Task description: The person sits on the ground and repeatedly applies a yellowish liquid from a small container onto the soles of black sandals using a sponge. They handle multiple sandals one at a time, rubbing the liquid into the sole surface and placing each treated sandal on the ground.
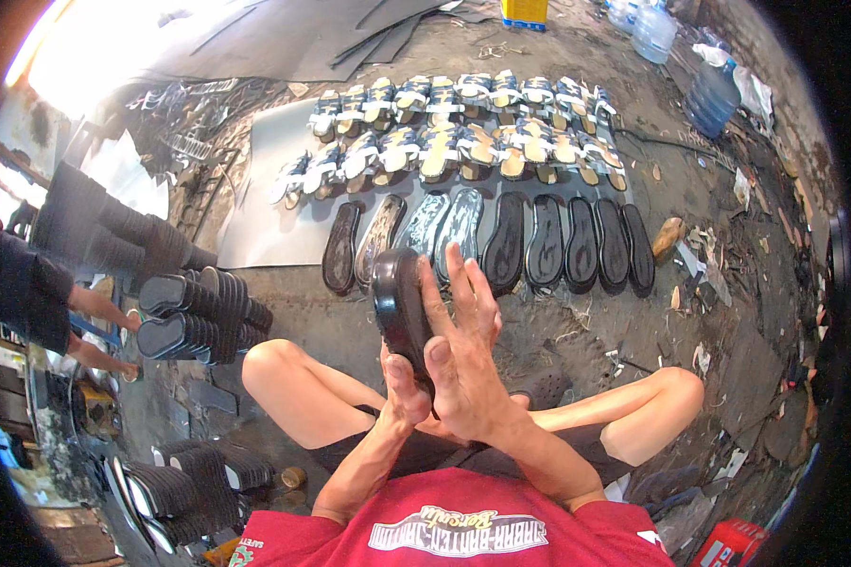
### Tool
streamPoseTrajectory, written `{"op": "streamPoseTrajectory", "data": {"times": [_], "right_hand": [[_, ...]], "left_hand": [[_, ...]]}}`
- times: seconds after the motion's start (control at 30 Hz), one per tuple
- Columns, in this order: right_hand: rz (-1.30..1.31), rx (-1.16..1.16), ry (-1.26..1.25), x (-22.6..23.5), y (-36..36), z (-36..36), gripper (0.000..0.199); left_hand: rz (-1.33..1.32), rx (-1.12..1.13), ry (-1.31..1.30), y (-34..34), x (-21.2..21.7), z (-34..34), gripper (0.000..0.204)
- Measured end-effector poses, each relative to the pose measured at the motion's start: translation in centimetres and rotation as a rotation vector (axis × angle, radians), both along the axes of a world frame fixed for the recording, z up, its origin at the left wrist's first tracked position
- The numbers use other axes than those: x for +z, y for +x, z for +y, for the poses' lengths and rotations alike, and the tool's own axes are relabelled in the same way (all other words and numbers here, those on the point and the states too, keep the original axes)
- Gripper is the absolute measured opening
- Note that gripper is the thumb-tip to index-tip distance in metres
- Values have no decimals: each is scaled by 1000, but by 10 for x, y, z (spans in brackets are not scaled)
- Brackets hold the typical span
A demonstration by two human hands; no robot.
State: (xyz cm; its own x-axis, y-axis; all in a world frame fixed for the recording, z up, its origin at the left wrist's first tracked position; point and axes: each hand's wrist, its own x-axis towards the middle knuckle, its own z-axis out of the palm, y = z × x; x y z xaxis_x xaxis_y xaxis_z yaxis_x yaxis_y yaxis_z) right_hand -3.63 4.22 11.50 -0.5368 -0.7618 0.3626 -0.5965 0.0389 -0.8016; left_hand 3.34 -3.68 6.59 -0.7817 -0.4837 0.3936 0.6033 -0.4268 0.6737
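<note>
A dark shoe sole (408, 312) with a thick glossy black edge stands tilted upright in front of me. My left hand (403, 397) grips its lower end, with the thumb along the side and the other fingers mostly hidden behind. My right hand (468, 345) has its fingers stretched and spread, the index finger resting against the flat face of the sole. Just beyond, a row of soles lies flat on a grey sheet (255, 227): several black ones (546, 241), a mottled brown one (380, 236) and two with a whitish, wet-looking coat (460, 227).
Behind the soles stand two rows of strapped sandals (440, 151). Stacks of black soles (199, 312) rise on the left, more (189, 491) at lower left. Another person's hands (113, 317) reach in there. Blue water jugs (711, 99) and a yellow box (525, 13) stand farther back.
</note>
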Motion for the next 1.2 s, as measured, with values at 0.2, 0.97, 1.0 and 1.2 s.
{"op": "streamPoseTrajectory", "data": {"times": [0.2,0.97,1.0,1.2], "right_hand": [[165,-4,105,-1,-15,-1,74],[406,4,237,3,-56,0,60],[416,10,247,3,-57,0,60],[451,60,267,15,-64,2,59]], "left_hand": [[-391,220,-14,22,22,10,84],[-495,-40,302,43,38,-14,70],[-485,-56,294,42,42,-15,70],[-464,-134,432,38,53,-21,73]]}}
